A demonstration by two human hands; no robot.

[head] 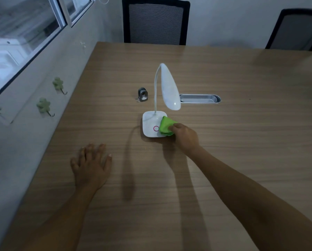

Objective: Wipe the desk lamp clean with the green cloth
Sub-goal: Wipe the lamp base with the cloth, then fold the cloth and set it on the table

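Both forearms are stretched over the table (224, 73) from the near edge. Left hand (91, 167) is laid flat on the wood, fingers spread, nothing held. Right hand (185, 136) is closed around a folded green cloth (166, 126), which is pressed on the right part of the lamp base (149, 122). A pink ring (155, 128) is marked on the base, partly covered by the cloth; no writing can be read. The lamp (169, 87) is stood near the table's middle, its neck arched and its white head tilted down. A small grey object (143, 94) is seen just left of the neck, a metal cable tray (199, 98) behind the head. Two chairs (156, 22) are set at the far side
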